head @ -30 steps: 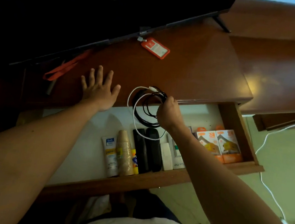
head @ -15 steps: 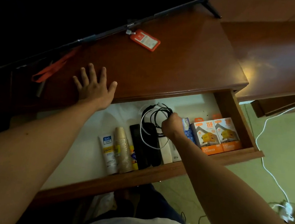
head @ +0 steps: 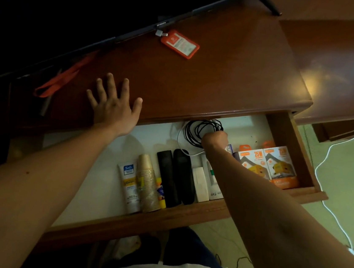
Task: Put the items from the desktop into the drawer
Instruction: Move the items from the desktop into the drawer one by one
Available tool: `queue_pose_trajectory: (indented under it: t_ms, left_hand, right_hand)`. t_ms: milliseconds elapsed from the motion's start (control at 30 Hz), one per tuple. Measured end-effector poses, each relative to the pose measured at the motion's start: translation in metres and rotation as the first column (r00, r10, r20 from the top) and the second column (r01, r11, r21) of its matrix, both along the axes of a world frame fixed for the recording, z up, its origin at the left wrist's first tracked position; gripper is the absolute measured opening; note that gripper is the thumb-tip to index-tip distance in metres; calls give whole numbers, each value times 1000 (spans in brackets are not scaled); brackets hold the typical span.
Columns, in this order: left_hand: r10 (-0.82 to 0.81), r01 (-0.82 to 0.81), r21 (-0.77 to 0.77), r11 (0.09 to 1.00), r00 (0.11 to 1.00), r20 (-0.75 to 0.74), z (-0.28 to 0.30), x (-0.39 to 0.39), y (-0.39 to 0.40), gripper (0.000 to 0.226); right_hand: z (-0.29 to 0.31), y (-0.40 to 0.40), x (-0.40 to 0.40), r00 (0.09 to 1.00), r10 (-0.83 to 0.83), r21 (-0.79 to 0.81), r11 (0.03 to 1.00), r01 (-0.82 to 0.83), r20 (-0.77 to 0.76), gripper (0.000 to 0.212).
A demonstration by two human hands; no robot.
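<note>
Two hands: right hand (head: 215, 138) around one cable coil (head: 198, 129) (left hand (head: 114, 107) flat).

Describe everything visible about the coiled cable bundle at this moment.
The coiled bundle of thin black and white cables is wound into loose round loops that look like flexible plastic cord. It sits inside the open wooden drawer, near the back on the white liner, just under the desktop edge. The right hand grips its right side; one white strand trails toward the black remotes.
</note>
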State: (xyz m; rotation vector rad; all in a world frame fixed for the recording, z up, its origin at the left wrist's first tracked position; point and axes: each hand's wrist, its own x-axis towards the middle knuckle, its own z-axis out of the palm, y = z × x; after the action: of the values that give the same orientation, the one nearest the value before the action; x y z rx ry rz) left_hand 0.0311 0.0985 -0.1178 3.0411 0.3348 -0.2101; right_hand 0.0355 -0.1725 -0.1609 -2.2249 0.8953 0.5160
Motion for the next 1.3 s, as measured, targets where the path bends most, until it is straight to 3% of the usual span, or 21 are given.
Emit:
queue_pose_trajectory:
  t_ms: [100,233,367,467,533,733,867,967,1133,1300]
  left_hand:
    - [-2,2,-4,1000,1000,6,0,0,1,77]
    - [-4,4,-1,1000,1000,18,0,0,1,77]
    - [6,-6,-2,1000,1000,18,1,0,0,77]
    - [7,-7,-4,1000,1000,19,0,0,1,77]
    - [10,-10,-2,1000,1000,19,-1,1,1,77]
    - [12,-12,15,1000,1000,26,-2,0,-1,76]
    - [16,-16,18,1000,999,38,-2,0,-1,76]
    - [21,-22,16,1000,999,47,-3,0,-1,76]
    - [17,-19,26,999,999,44,-3,0,-1,76]
    - [21,-22,18,1000,998,51,-2,0,-1,76]
  right_hand:
    - [2,-4,-1,994,101,-5,995,-101,49,34]
    - [7,-5,-5,957,285,-202,942,-270,53,46]
    - [9,-2,-18,860,510,-479,755,-448,-1,68]
    - [0,4,-21,754,649,-356,684,-637,-103,103]
    - [-11,5,-20,692,701,-273,641,-718,-173,114]
    - [-29,-1,-7,670,711,-290,609,-738,-213,117]
    - [-37,-1,2,698,701,-374,614,-695,-146,109]
    - [-38,-2,7,695,702,-415,592,-691,-156,115]
    - [-42,-3,12,690,711,-343,620,-706,-135,124]
    - [-39,5,10,678,721,-355,602,-715,-144,115]
